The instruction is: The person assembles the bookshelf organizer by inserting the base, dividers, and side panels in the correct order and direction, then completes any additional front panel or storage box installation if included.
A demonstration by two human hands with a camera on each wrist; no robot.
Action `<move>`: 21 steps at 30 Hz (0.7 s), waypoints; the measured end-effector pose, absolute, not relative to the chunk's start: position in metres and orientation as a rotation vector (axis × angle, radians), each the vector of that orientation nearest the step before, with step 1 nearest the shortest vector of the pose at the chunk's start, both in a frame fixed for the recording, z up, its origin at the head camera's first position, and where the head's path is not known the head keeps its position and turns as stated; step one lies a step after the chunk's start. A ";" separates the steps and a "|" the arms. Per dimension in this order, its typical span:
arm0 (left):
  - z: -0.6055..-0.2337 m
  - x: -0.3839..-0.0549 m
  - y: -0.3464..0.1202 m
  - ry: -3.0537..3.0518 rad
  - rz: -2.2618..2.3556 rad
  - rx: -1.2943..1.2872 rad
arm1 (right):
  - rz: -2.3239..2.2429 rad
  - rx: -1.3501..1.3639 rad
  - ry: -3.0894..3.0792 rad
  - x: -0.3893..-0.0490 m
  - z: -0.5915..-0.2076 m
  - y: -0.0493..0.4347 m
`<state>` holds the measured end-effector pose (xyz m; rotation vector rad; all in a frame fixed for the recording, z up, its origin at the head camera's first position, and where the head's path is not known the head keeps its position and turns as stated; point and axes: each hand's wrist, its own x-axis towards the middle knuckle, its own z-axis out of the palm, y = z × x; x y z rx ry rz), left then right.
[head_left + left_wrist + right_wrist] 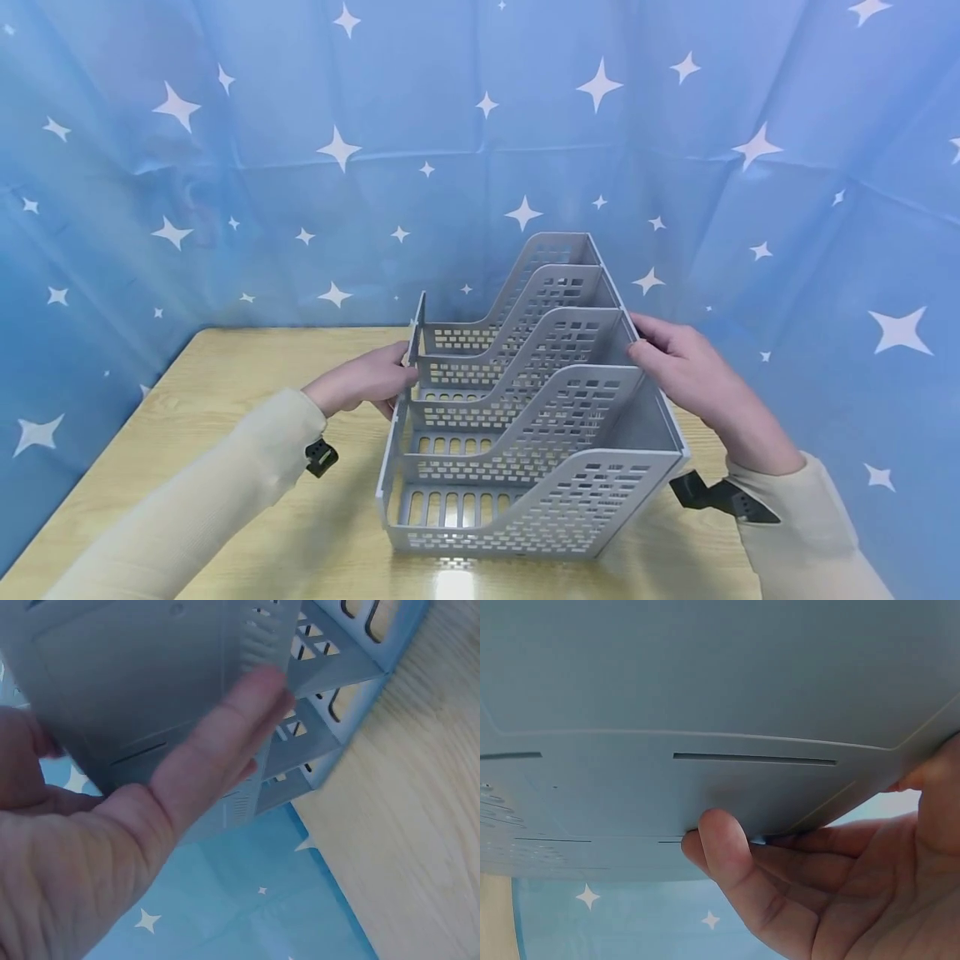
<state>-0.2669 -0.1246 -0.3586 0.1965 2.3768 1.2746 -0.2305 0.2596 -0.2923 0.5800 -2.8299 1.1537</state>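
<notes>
— Head view first: what sits between the hands?

— One grey file rack (525, 425), perforated plastic with four stepped dividers, standing upright on the wooden table (225, 392), roughly at its middle and a little toward the near edge. Its low open front faces left, its tall solid back wall faces right.

— And the left hand (367, 379)?

— It holds the rack's low left end. The fingers curl over the thin upright edge there; in the left wrist view the thumb (225, 742) lies flat against the grey panel (135, 667), so the plastic is pinched between thumb and fingers.

— Right hand (693, 375)?

— On the tall back wall, near the second divider from the front. The right wrist view shows the fingers (724, 847) hooked round the edge of the smooth grey wall (720, 675), with the thumb on the other side at the frame's right edge. So it grips the rack too.

— Is the rack lifted?

— Cannot tell for certain; in the head view its base appears to rest on the tabletop.

— Anything around it?

— A blue cloth (225, 167) printed with white stars hangs behind and to both sides of the table. Both arms wear cream sleeves (225, 483), and a black strap buckle (321, 457) shows at the left wrist.
</notes>
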 end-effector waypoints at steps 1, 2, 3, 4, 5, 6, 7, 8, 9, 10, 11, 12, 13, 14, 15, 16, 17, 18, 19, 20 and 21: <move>-0.360 -0.266 -0.125 2.383 1.276 0.204 | 1.152 0.579 -2.829 -0.231 -0.292 0.260; -0.360 -0.266 -0.126 2.387 1.285 0.206 | 1.150 0.575 -2.830 -0.231 -0.292 0.260; -0.361 -0.266 -0.127 2.397 1.291 0.204 | 1.146 0.574 -2.830 -0.231 -0.292 0.260; -0.362 -0.266 -0.127 2.405 1.298 0.200 | 1.137 0.573 -2.831 -0.231 -0.292 0.260; -0.363 -0.265 -0.128 2.412 1.299 0.195 | 1.137 0.572 -2.831 -0.231 -0.292 0.260; -0.364 -0.265 -0.128 2.411 1.307 0.194 | 1.144 0.571 -2.832 -0.232 -0.293 0.260; -0.364 -0.265 -0.129 2.409 1.314 0.204 | 1.146 0.567 -2.833 -0.232 -0.293 0.260; -0.365 -0.264 -0.129 2.409 1.324 0.216 | 1.149 0.565 -2.834 -0.232 -0.293 0.260; -0.365 -0.264 -0.128 2.410 1.333 0.227 | 1.148 0.565 -2.833 -0.232 -0.293 0.259; -0.366 -0.263 -0.128 2.414 1.341 0.230 | 1.147 0.562 -2.832 -0.232 -0.293 0.259; -0.367 -0.263 -0.127 2.425 1.348 0.227 | 1.148 0.559 -2.832 -0.232 -0.293 0.260; -0.368 -0.262 -0.126 2.436 1.357 0.227 | 1.144 0.558 -2.831 -0.233 -0.293 0.260; -0.368 -0.261 -0.124 2.459 1.354 0.232 | 1.140 0.556 -2.832 -0.233 -0.293 0.260; -0.369 -0.259 -0.122 2.492 1.343 0.219 | 1.143 0.556 -2.833 -0.233 -0.294 0.260; -0.370 -0.258 -0.121 2.528 1.325 0.205 | 1.143 0.556 -2.833 -0.233 -0.294 0.260; -0.371 -0.257 -0.119 2.570 1.297 0.192 | 1.147 0.553 -2.835 -0.234 -0.294 0.260; -0.372 -0.256 -0.117 2.612 1.264 0.185 | 1.150 0.552 -2.836 -0.234 -0.294 0.261; -0.373 -0.255 -0.115 2.654 1.226 0.181 | 1.154 0.550 -2.837 -0.234 -0.295 0.261; -0.374 -0.253 -0.114 2.692 1.192 0.179 | 1.164 0.547 -2.839 -0.234 -0.295 0.261; -0.374 -0.253 -0.112 2.721 1.163 0.167 | 1.174 0.546 -2.840 -0.234 -0.295 0.262; -0.375 -0.252 -0.111 2.747 1.138 0.169 | 1.180 0.545 -2.840 -0.234 -0.295 0.262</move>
